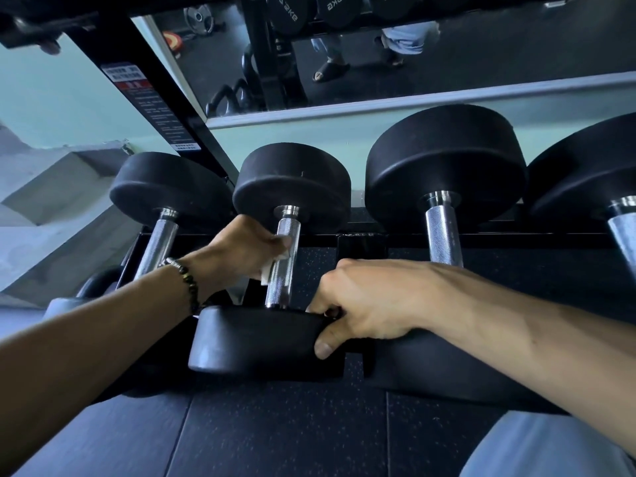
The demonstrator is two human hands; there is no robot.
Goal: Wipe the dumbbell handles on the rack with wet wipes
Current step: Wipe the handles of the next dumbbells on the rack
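Several black dumbbells with chrome handles lie on the low black rack [361,239]. My left hand [241,247] holds a white wet wipe [267,271] against the left side of the second dumbbell's handle [282,270], fingers curled round it. My right hand [364,304] grips the rim of that dumbbell's near head [254,339], thumb over its front face. The first dumbbell's handle [158,244] lies to the left. To the right are a larger dumbbell's handle [444,234] and a further one [624,235].
The rack's slanted black upright [161,108] with a label rises at the left. A wall mirror [344,53] behind reflects a person's legs and more weights. A kettlebell [79,297] stands on the dark rubber floor [275,432] at left. My knee [550,449] shows at bottom right.
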